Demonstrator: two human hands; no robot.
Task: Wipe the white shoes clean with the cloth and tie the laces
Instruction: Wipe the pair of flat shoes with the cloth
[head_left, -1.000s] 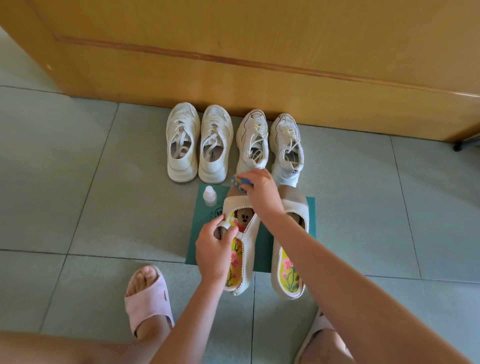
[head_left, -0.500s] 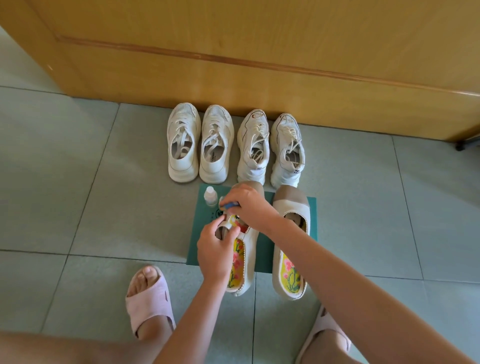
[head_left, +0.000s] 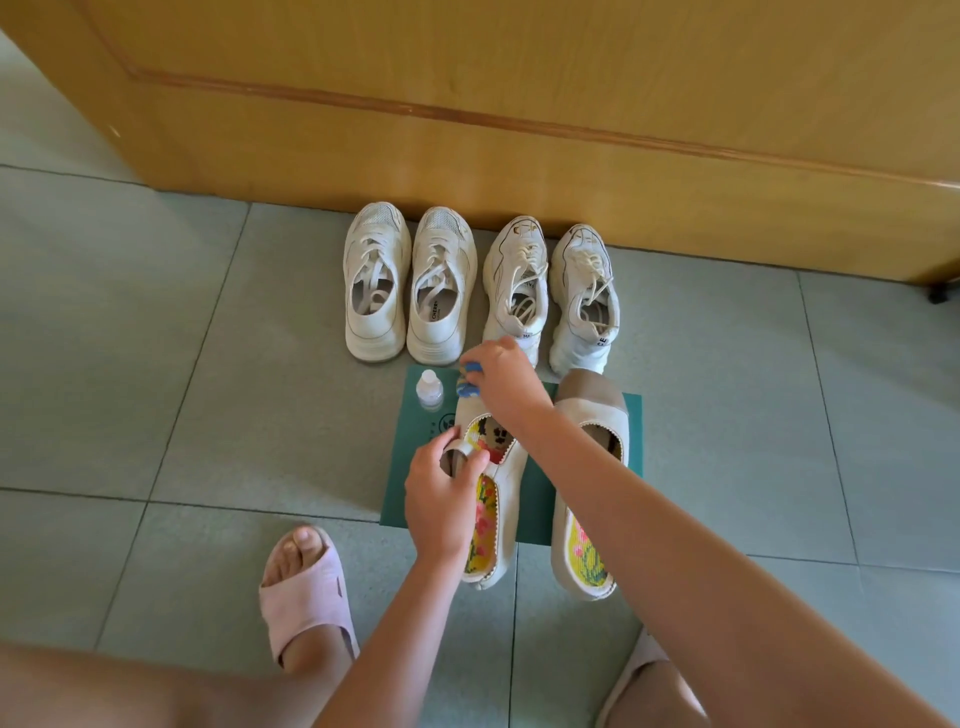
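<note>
Now, cloth (head_left: 466, 388) on slip-on (head_left: 511, 467)

Our right hand (head_left: 501, 379) pinches the blue cloth against the beige slip-on's toe; our left hand (head_left: 441, 499) grips its side. It lies on the green mat (head_left: 537, 504); white sneakers (head_left: 439, 244) stand just beyond the mat's far edge.

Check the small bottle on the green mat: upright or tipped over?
Upright. The small bottle stands on its base at the far left corner of the green mat, with its white cap on top.
</note>
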